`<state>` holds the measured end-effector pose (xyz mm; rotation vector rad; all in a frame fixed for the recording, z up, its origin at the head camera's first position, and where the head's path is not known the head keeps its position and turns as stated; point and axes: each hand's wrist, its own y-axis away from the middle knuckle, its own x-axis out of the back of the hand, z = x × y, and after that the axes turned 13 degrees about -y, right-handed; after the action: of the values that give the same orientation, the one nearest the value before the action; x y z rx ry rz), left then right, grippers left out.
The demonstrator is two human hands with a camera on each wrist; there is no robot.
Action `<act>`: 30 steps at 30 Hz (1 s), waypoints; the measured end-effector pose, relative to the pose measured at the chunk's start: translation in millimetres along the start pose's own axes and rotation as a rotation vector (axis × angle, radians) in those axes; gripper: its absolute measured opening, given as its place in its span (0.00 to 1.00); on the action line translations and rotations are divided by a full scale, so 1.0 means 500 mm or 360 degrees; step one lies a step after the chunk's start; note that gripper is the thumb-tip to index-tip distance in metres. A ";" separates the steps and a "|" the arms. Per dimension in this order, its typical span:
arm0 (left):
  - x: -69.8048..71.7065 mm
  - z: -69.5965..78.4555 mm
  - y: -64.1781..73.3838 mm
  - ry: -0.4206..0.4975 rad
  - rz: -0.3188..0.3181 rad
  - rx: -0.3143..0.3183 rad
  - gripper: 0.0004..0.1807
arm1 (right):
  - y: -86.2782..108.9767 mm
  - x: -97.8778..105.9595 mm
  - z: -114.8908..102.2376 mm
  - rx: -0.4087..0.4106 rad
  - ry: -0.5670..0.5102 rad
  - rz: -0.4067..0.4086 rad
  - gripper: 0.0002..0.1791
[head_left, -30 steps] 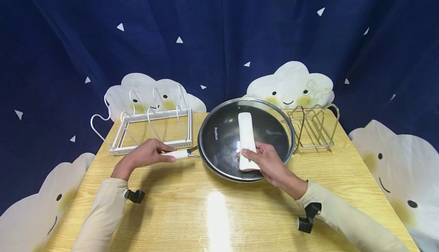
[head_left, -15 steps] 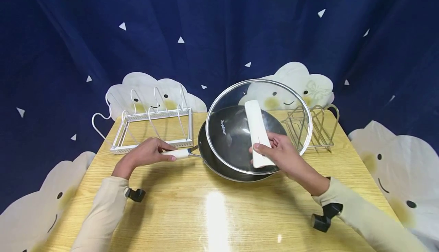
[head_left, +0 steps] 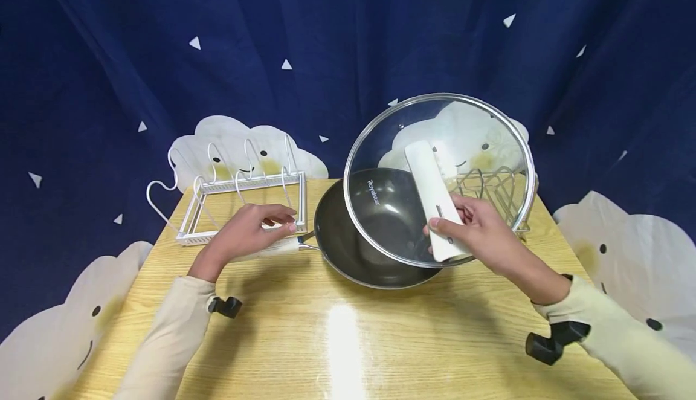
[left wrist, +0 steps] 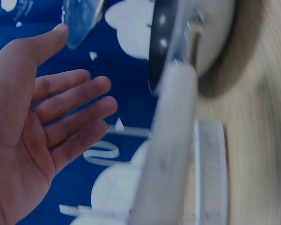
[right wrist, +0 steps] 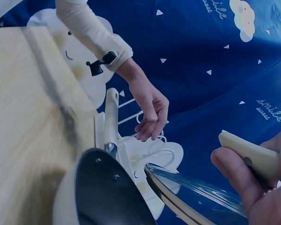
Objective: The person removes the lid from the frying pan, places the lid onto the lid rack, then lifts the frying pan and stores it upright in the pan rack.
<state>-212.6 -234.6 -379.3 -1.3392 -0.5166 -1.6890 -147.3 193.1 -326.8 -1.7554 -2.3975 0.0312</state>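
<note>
My right hand (head_left: 481, 228) grips the long white handle (head_left: 429, 188) of a round glass lid (head_left: 375, 231) with a metal rim, thumb on top. The lid is lifted and tilted, overlapping the right part of the pan in the head view. A dark-coated frying pan (head_left: 348, 249) stands on the table, its cream handle (left wrist: 164, 140) pointing left. My left hand (head_left: 252, 231) is just above that handle, holding nothing. In the left wrist view the left hand's fingers (left wrist: 79, 98) are spread and apart from the handle. The right wrist view shows the lid's edge (right wrist: 178, 201) above the pan.
A white wire rack (head_left: 190, 231) stands at the back left of the wooden table (head_left: 283, 339). Behind the lid, at the back right, is a metal wire rack (head_left: 502, 191). A dark blue curtain (head_left: 244, 19) with clouds hangs behind the table.
My right hand has raised the lid off the pan and carried it up and right, uncovering the pan. My left hand has let go of the pan's handle and risen slightly.
</note>
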 end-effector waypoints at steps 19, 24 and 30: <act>-0.067 0.130 -0.205 0.0581 0.0192 -0.0096 0.21 | 0.040 0.117 -0.069 0.0045 0.0732 0.0218 0.16; -0.072 0.143 -0.257 0.0613 0.0199 -0.0099 0.23 | 0.047 0.146 -0.085 0.0018 0.0774 0.0231 0.16; -0.084 0.161 -0.314 0.0693 0.0193 -0.0090 0.25 | 0.054 0.176 -0.106 -0.0064 0.0959 0.0281 0.24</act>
<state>-298.6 -76.0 -360.4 -0.9760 -0.1334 -1.8333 -139.4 280.4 -266.7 -1.6785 -1.8217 -0.4579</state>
